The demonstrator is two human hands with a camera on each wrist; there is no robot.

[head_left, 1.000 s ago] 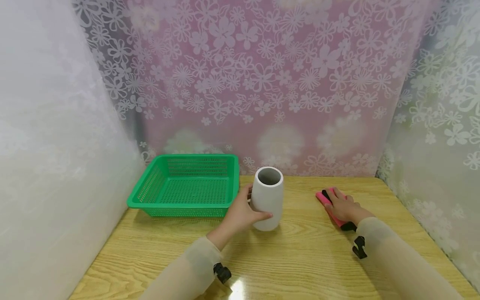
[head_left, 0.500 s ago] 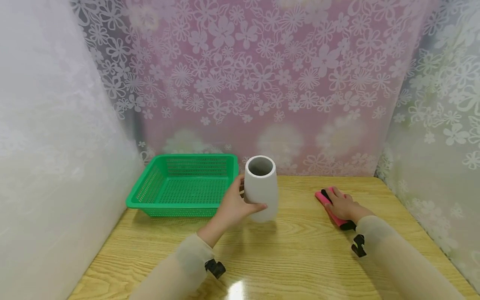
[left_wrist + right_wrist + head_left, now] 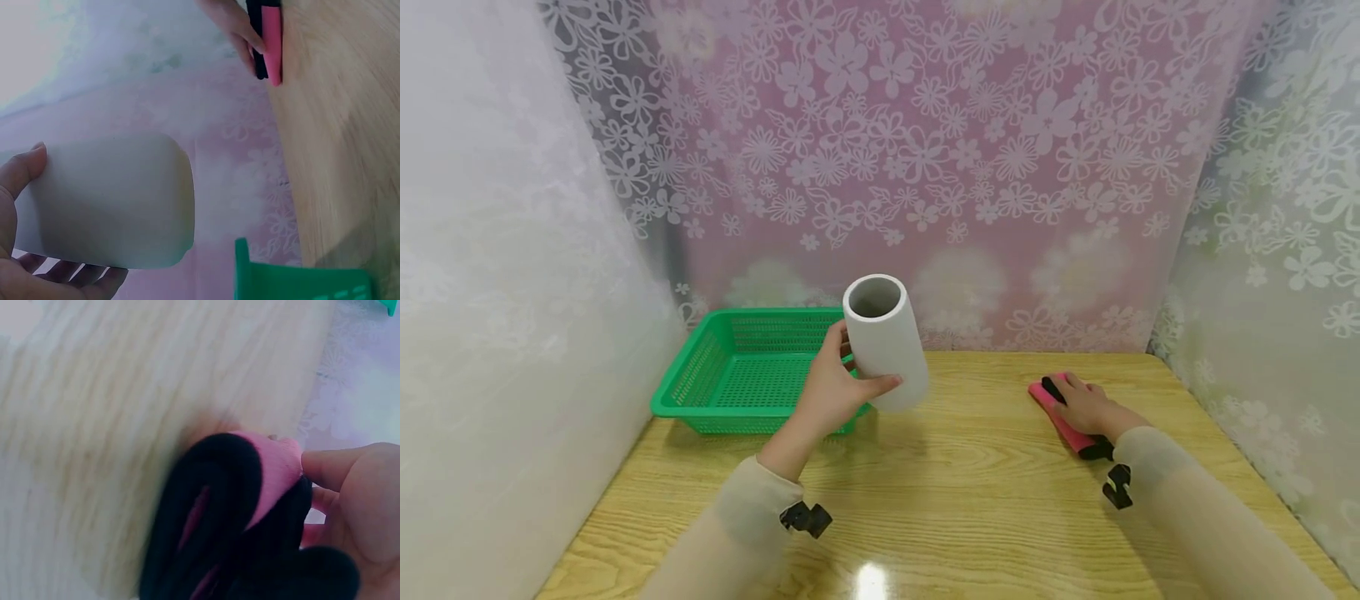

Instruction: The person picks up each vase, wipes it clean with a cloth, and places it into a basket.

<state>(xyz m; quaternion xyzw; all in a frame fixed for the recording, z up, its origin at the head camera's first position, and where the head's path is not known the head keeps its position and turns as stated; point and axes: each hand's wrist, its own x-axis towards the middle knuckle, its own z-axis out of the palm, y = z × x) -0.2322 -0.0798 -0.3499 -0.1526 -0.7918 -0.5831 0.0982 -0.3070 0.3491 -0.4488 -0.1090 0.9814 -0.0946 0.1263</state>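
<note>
In the head view my left hand (image 3: 827,387) grips a white vase (image 3: 891,354) round its side, thumb in front and fingers behind. The vase is held above the table, with its open mouth tilted toward the left. Its smooth side and base end fill much of the left wrist view, where the thumb and several fingers of the left hand (image 3: 37,250) hold it. At the right, my right hand (image 3: 1090,408) holds a folded pink-and-black cloth item (image 3: 1060,425) on the table. Thick black folds of this cloth item (image 3: 212,469) show in the right wrist view, beside the thumb and fingers.
A green plastic basket (image 3: 670,400) with perforated sides stands at the back left, partly behind the left hand and vase. The wood-grain table (image 3: 970,508) ends at a floral curtain (image 3: 955,167) behind. Pale sheets hang on both sides.
My left hand has lifted the vase off the table and carried it left toward the basket, tilting it. The right hand and the cloth item have hardly moved.
</note>
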